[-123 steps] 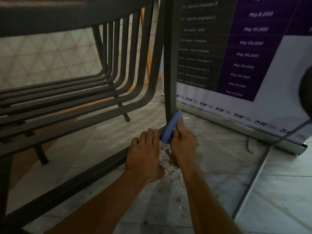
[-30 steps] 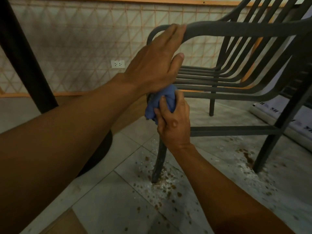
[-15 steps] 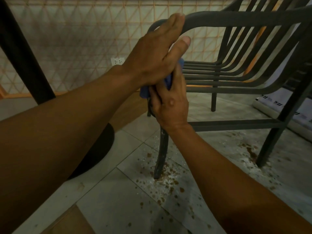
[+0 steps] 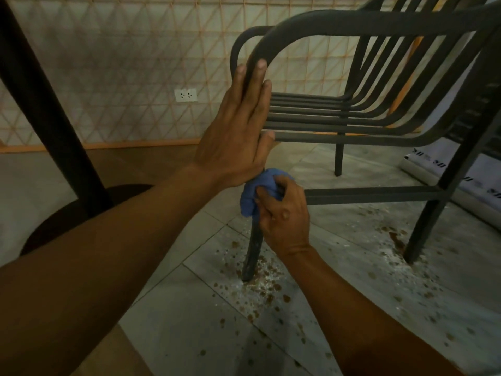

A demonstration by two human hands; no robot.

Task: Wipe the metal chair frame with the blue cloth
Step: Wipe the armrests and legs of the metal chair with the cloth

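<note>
Two hands on the dark metal chair frame (image 4: 352, 21): left hand (image 4: 238, 131) flat and unclenched, bracing the rigid, sturdy-looking front upright, right hand (image 4: 282, 215) clenched around the soft blue cloth (image 4: 253, 194), which bunches easily round the leg below.

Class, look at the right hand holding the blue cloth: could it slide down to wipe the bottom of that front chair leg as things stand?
Probably yes. The right hand wraps the blue cloth around the front leg, and nothing blocks the bare leg below down to the speckled floor.
</note>
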